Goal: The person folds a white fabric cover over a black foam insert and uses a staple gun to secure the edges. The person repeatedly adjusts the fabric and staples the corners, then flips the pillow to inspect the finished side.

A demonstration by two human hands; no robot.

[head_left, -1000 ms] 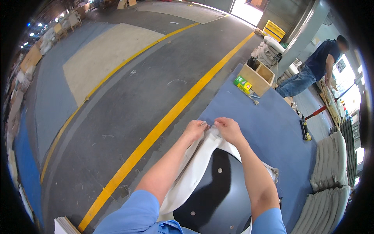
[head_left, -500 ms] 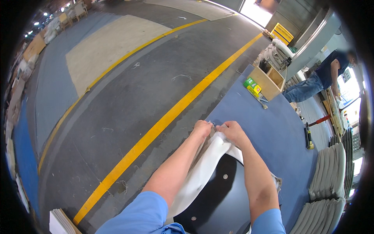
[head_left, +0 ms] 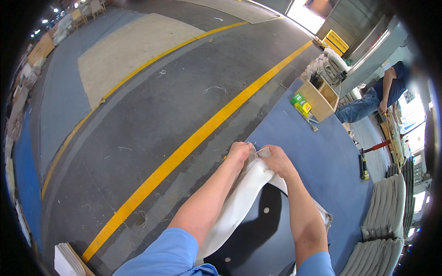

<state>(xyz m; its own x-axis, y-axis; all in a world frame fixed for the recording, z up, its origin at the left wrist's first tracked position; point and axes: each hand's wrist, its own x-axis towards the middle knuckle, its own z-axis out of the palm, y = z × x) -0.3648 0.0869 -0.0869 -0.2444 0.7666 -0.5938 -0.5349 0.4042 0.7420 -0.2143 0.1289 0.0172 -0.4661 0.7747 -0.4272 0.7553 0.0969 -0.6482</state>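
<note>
In front of me a seat-like piece lies with its dark, shiny panel [head_left: 248, 234] facing up. Small round pale studs dot the panel, and thick white padding [head_left: 241, 202] wraps its edge. My left hand [head_left: 239, 152] is closed on greyish-beige cover fabric [head_left: 253, 156] at the far corner of the padding. Beside it, my right hand [head_left: 276, 161] pinches the same fabric, with a small flap showing at the fingertips. A thin thread or cord end sticks up near the left fingers. The fingertips partly hide the fabric edge.
The piece rests on a blue-topped table [head_left: 317, 156]. At its far end stand a wooden box [head_left: 317, 99] and a green-yellow carton [head_left: 300, 105]. Stacked grey cushions [head_left: 384, 207] line the right. A co-worker [head_left: 380, 94] stands beyond. A yellow line [head_left: 184, 156] crosses the floor.
My right hand has turned slightly and now shows a fabric flap at its fingers. The left hand barely moves. The co-worker's arm has lowered.
</note>
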